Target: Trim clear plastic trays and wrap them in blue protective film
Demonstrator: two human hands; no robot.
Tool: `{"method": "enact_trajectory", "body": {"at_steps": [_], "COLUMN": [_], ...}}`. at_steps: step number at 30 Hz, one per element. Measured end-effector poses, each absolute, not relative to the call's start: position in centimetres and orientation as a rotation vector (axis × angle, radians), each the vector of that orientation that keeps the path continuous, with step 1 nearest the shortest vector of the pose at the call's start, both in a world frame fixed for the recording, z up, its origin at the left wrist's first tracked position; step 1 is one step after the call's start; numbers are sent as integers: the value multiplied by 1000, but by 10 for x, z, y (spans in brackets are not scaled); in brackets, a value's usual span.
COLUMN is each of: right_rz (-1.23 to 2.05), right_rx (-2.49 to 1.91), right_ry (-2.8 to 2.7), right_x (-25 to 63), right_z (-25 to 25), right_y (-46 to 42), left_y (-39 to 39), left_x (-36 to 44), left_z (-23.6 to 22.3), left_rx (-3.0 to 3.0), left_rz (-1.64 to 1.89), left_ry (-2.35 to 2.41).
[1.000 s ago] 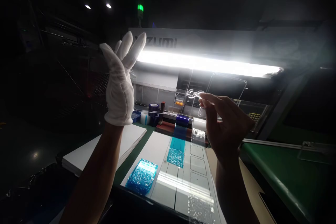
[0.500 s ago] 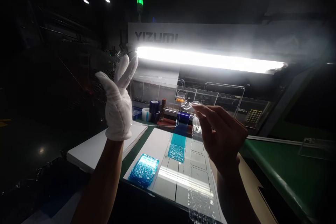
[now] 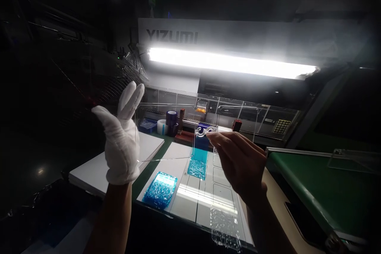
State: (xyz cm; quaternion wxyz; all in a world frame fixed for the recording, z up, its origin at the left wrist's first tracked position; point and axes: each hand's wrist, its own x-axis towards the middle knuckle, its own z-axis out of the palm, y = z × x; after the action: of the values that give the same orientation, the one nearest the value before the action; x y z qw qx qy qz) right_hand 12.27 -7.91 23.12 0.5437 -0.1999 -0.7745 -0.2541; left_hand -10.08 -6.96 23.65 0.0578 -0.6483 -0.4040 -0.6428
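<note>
My left hand (image 3: 122, 143) wears a white glove and is raised with fingers stretched out, its palm steadying the left edge of a clear acrylic sheet (image 3: 166, 131) held up in front of the lamp. My bare right hand (image 3: 238, 162) pinches a curled strip of clear protective film (image 3: 205, 131) at the sheet's face. A long ribbon of peeled clear film (image 3: 224, 226) hangs down toward the table.
A bright tube lamp (image 3: 232, 63) glows under a YIZUMI machine panel. Below lie a white work board (image 3: 205, 202), crumpled blue film pieces (image 3: 159, 190), a stack of white sheets (image 3: 98, 170), tape rolls (image 3: 166, 123) and a green conveyor belt (image 3: 321, 194) at right.
Both hands and the clear sheet have come lower and slightly left. My right hand keeps its pinch on the film strip.
</note>
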Motion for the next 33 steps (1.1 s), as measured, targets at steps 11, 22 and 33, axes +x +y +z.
{"method": "enact_trajectory", "body": {"at_steps": [11,22,33], "right_rz": [-574,-418,-54], "right_rx": [-606,-984,-1160], "right_ry": [-2210,-2407,-2758], "right_x": [133,174,196], "right_z": [197,191,153], "right_y": [-65,-68,-46], "left_y": [-83,-71,-60], "left_x": [-84,-89,-105], "left_z": [171,132,118], "left_rx": [-2030,-2188,-2349], "left_rz": [-662,-426,-485], "left_ry": [-1436,-1496,-1433]}}
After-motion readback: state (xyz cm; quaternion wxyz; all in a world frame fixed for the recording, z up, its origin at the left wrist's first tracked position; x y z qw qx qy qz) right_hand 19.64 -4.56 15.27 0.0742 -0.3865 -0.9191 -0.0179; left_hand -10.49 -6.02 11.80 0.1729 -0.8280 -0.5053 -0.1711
